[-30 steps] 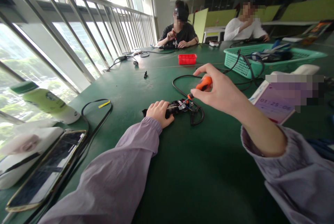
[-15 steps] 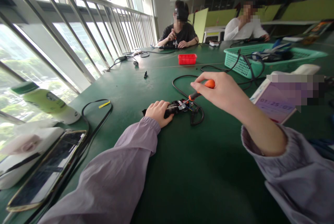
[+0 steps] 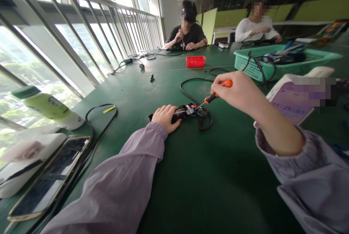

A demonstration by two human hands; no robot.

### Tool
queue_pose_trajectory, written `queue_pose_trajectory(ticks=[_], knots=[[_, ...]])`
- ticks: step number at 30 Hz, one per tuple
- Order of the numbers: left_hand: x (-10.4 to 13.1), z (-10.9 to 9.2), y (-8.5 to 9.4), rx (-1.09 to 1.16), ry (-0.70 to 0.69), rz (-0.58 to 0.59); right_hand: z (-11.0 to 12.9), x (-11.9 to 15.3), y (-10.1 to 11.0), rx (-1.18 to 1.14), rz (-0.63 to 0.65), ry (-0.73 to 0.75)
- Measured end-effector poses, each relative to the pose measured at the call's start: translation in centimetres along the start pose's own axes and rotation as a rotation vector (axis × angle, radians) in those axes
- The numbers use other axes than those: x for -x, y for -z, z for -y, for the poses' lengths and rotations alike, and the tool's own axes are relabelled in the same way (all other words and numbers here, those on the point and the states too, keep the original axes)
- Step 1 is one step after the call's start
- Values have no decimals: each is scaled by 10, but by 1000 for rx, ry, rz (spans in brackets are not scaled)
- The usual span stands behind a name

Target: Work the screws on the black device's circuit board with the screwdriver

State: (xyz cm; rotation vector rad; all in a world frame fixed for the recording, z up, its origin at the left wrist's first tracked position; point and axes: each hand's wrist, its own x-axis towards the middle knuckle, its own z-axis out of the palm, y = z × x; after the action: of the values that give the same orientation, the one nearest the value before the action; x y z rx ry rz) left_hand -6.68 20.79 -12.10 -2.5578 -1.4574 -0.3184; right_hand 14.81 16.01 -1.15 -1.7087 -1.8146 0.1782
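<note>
One black device (image 3: 183, 113) | under left hand (image 3: 167, 118) | right: screwdriver (image 3: 218, 91)

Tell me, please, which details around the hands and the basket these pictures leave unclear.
- Exact contact of the screwdriver, head view: too small.
- Part of the black device, head view: under the left hand.
- Floor of the green basket, head view: behind its wall.
- Rest of the right sleeve, head view: past the edge.

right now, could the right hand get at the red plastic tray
Probably, with a stretch: only a low black cable seems to lie between the right hand and the red plastic tray. But that hand is holding a screwdriver, so it isn't free to grasp.
</note>
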Motion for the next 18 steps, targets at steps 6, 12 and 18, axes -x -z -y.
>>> queue_pose_trajectory(ticks=[6,12,18], knots=[[0,-1,1,-8,-3,-3,-5,-4,-2,-16,6,6],[0,-1,2,-9,2,0,-7,-5,-3,-8,6,-7],[0,0,0,5,-6,-11,-9,-6,-6,-12,0,1]])
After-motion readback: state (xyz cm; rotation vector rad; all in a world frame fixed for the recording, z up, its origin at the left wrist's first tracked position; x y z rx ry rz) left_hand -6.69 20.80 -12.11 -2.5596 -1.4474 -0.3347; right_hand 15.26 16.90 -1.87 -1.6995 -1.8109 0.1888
